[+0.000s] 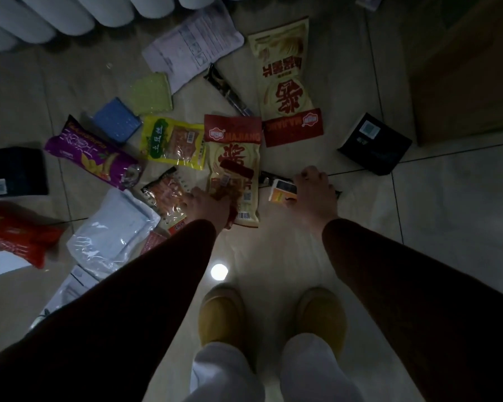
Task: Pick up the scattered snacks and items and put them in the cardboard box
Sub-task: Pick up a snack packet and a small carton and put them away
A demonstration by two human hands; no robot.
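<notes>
My only view comes from the head camera, looking almost straight down from standing height at the pale glossy tiled floor (pixel 447 216). The wide lens bends the edges. Both dark maroon sleeves (pixel 163 285) reach away from me into the frame, and the mustard-yellow slippers (pixel 221 314) sit at the bottom, directly under the lens.
</notes>
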